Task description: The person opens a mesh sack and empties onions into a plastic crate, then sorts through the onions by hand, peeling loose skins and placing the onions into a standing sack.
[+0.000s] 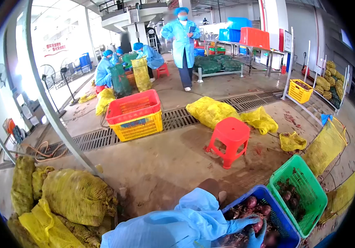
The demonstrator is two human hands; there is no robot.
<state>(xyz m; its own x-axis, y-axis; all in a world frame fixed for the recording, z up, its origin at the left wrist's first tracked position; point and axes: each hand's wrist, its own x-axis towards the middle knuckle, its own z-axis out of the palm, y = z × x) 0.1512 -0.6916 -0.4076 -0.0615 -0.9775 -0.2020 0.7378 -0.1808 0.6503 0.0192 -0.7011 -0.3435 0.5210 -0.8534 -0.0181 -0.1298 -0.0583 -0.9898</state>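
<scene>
Both my hands, in blue gloves, are inside a blue crate (238, 203) at the lower right. A round red onion (257, 225) sits between them. My left hand (241, 223) reaches in from the left, its fingers curled over the onion's top. My right hand (255, 239) grips the onion from below and the right, partly cut off by the frame's lower edge. More red onions (251, 201) and loose dry skins lie around them in the crate. Against its right side stands a green crate (319, 194) holding a few dark onions and skins.
A red stool (229, 138) stands ahead, near yellow mesh sacks (211, 111). Full sacks (76, 197) are piled at lower left beside a metal post (47, 91). Red and yellow crates (136, 129) sit stacked mid-floor. One co-worker (183, 41) stands; others (105, 70) sit by sacks.
</scene>
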